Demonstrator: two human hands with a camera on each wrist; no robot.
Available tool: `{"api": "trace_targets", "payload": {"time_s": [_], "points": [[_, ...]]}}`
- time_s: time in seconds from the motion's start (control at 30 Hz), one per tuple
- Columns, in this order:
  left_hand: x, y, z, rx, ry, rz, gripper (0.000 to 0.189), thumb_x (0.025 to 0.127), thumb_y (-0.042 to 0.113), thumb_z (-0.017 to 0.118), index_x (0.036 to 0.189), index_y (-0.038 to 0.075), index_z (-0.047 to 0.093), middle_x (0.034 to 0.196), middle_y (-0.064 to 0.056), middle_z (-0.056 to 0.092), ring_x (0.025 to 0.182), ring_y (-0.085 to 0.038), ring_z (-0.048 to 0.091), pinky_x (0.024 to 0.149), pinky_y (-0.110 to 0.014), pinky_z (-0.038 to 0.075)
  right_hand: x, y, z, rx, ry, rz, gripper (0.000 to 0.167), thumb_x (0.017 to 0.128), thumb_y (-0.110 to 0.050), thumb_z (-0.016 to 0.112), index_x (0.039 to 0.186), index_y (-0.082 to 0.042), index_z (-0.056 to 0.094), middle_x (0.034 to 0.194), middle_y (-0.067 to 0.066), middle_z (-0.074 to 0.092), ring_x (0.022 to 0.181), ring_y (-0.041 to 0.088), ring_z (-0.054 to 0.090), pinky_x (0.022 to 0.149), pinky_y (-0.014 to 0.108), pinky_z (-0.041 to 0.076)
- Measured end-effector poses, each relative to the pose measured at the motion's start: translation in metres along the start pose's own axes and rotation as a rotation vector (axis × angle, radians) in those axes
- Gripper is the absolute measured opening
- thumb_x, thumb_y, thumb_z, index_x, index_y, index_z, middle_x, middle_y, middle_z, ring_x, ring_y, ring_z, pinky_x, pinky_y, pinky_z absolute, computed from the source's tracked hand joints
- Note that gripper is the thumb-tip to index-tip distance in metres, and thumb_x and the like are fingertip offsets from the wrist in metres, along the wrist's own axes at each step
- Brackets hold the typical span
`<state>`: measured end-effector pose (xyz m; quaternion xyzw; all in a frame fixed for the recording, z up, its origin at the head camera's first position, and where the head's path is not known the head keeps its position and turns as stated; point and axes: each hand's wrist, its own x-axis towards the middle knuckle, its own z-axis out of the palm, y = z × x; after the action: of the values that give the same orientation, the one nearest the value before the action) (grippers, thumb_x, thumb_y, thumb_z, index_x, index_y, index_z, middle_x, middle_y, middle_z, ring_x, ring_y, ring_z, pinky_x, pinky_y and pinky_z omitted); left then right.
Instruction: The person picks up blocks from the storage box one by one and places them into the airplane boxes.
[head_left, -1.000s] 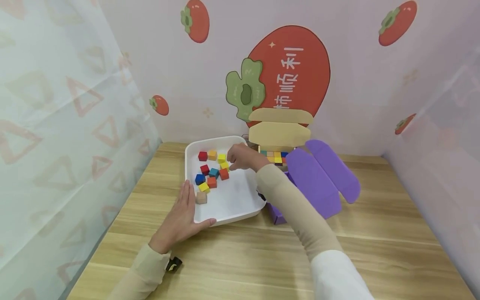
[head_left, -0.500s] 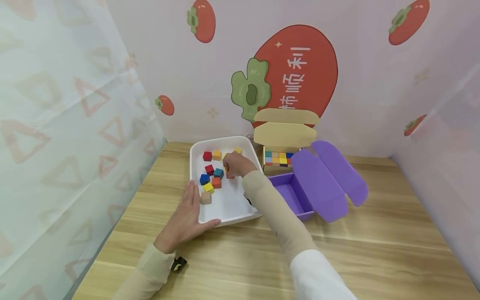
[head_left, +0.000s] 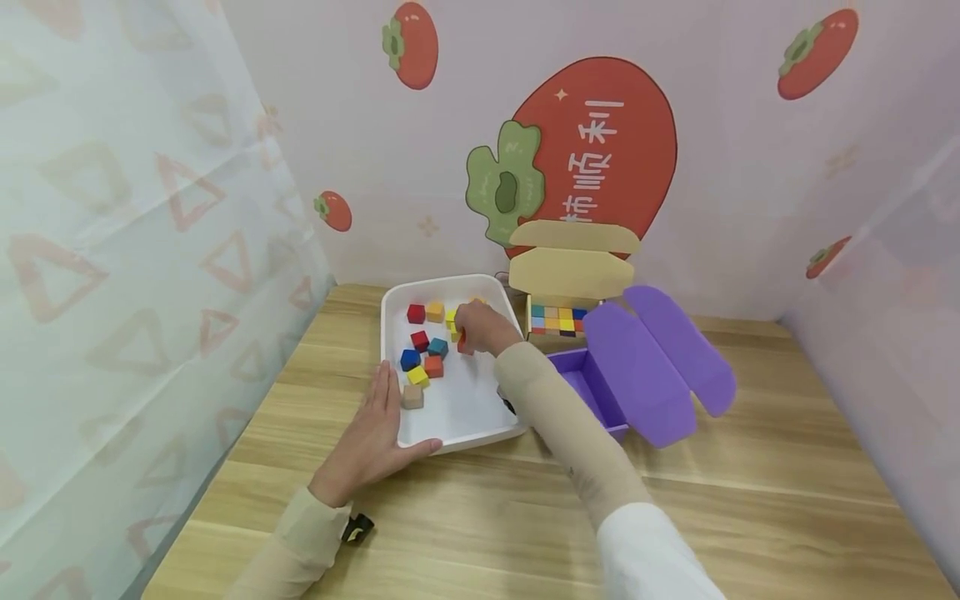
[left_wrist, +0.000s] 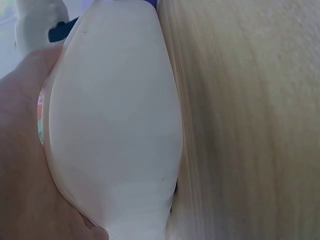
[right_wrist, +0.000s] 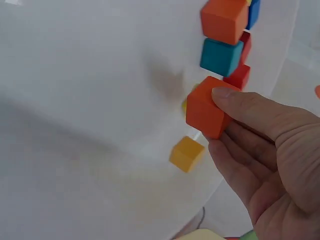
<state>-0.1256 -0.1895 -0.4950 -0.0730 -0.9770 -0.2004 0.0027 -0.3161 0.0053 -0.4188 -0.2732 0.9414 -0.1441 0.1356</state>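
Note:
My right hand (head_left: pixel 487 329) pinches an orange-red cube (right_wrist: pixel 205 107) between thumb and fingers, just above the white tray (head_left: pixel 461 417). My left hand (head_left: pixel 366 442) rests on the tray's near left corner, fingers straight along the left side and thumb along the front edge. In the tray lie several loose cubes. Among them are a teal cube (right_wrist: pixel 220 56), another orange-red cube (head_left: pixel 433 367), a blue cube (head_left: pixel 410 360), a wooden cube (head_left: pixel 412 397) and a yellow-orange cube (right_wrist: pixel 187 154). The left wrist view has the tray's outer wall (left_wrist: pixel 115 110) close up.
Right of the tray stands an open purple box (head_left: pixel 576 362), its lid (head_left: pixel 641 375) folded out to the right. Behind it, against the wall, an open pale yellow box (head_left: pixel 570 273) holds rows of coloured cubes (head_left: pixel 558 320). Wooden tabletop (head_left: pixel 480 517) extends in front.
My right hand has come down to the orange-red cube lying in the tray and now pinches it. The left hand has stayed at the tray's corner. The head view has shifted slightly.

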Motion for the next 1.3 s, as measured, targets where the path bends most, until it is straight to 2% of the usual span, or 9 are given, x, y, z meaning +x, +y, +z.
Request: {"api": "trace_targets", "payload": {"time_s": [0.17, 0.37, 0.43, 0.57, 0.67, 0.8, 0.97, 1.13, 1.3], "points": [[0.0, -0.002, 0.002, 0.0, 0.006, 0.003, 0.139, 0.08, 0.09, 0.06, 0.168, -0.001, 0.004, 0.179, -0.018, -0.006, 0.166, -0.041, 0.006, 0.126, -0.063, 0.03, -0.025, 0.003, -0.033, -0.017, -0.011, -0.119, 0.032, 0.092, -0.009, 0.082, 0.124, -0.007, 0.077, 0.112, 0.007, 0.075, 0.101, 0.024, 0.063, 0.095, 0.033, 0.061], [0.0, -0.002, 0.001, -0.011, 0.016, 0.019, 0.138, 0.081, 0.088, 0.061, 0.168, -0.002, 0.003, 0.179, -0.02, -0.005, 0.166, -0.042, 0.005, 0.127, -0.061, 0.028, -0.072, 0.024, -0.063, -0.087, 0.02, -0.16, 0.029, 0.092, -0.008, 0.081, 0.121, -0.009, 0.079, 0.107, 0.005, 0.076, 0.093, 0.022, 0.065, 0.087, 0.032, 0.06], [0.0, -0.002, 0.001, -0.011, 0.013, 0.022, 0.138, 0.081, 0.088, 0.061, 0.168, -0.003, 0.003, 0.178, -0.02, -0.005, 0.166, -0.042, 0.005, 0.128, -0.061, 0.028, -0.087, 0.036, -0.068, -0.1, 0.047, -0.175, 0.023, 0.091, -0.007, 0.081, 0.114, -0.009, 0.08, 0.1, 0.004, 0.076, 0.087, 0.02, 0.064, 0.08, 0.031, 0.059], [0.0, -0.002, 0.002, -0.015, 0.007, 0.026, 0.139, 0.081, 0.089, 0.059, 0.168, -0.003, 0.002, 0.178, -0.02, -0.007, 0.166, -0.042, 0.005, 0.128, -0.061, 0.027, -0.111, 0.058, -0.074, -0.148, 0.07, -0.211, 0.009, 0.085, -0.002, 0.08, 0.091, -0.009, 0.079, 0.082, 0.003, 0.072, 0.074, 0.018, 0.061, 0.069, 0.03, 0.053], [0.0, -0.002, 0.002, -0.016, 0.007, 0.027, 0.139, 0.081, 0.091, 0.058, 0.168, -0.002, 0.001, 0.179, -0.019, -0.008, 0.166, -0.042, 0.005, 0.127, -0.062, 0.027, -0.123, 0.072, -0.069, -0.163, 0.05, -0.201, 0.01, 0.085, -0.001, 0.082, 0.086, -0.009, 0.077, 0.079, 0.002, 0.07, 0.074, 0.017, 0.06, 0.069, 0.03, 0.052], [0.001, -0.002, 0.003, -0.018, 0.01, 0.026, 0.139, 0.08, 0.09, 0.059, 0.168, -0.002, 0.002, 0.179, -0.019, -0.007, 0.166, -0.043, 0.005, 0.126, -0.063, 0.029, -0.132, 0.088, -0.049, -0.152, 0.035, -0.179, 0.012, 0.086, -0.002, 0.083, 0.096, -0.007, 0.078, 0.086, 0.003, 0.072, 0.078, 0.018, 0.062, 0.072, 0.031, 0.055], [0.0, -0.002, 0.002, -0.008, 0.009, 0.027, 0.139, 0.081, 0.09, 0.059, 0.168, -0.002, 0.002, 0.179, -0.02, -0.007, 0.166, -0.043, 0.006, 0.126, -0.063, 0.029, -0.133, 0.098, -0.018, -0.119, 0.038, -0.158, 0.019, 0.088, -0.001, 0.081, 0.107, -0.004, 0.08, 0.096, 0.007, 0.076, 0.081, 0.017, 0.062, 0.074, 0.03, 0.056], [0.0, -0.002, 0.002, -0.004, 0.007, 0.027, 0.14, 0.08, 0.09, 0.06, 0.168, -0.003, 0.002, 0.178, -0.021, -0.006, 0.165, -0.044, 0.007, 0.126, -0.062, 0.03, -0.129, 0.101, 0.005, -0.072, 0.068, -0.199, 0.018, 0.088, 0.009, 0.074, 0.093, -0.008, 0.078, 0.082, 0.004, 0.07, 0.072, 0.013, 0.055, 0.065, 0.024, 0.047], [0.001, -0.002, 0.002, -0.001, 0.007, 0.026, 0.14, 0.081, 0.089, 0.06, 0.168, -0.003, 0.002, 0.178, -0.02, -0.006, 0.165, -0.044, 0.007, 0.126, -0.063, 0.029, -0.126, 0.106, 0.018, -0.088, 0.122, -0.229, 0.02, 0.083, 0.01, 0.077, 0.082, -0.01, 0.072, 0.073, -0.001, 0.063, 0.068, 0.011, 0.051, 0.063, 0.022, 0.043]]}}
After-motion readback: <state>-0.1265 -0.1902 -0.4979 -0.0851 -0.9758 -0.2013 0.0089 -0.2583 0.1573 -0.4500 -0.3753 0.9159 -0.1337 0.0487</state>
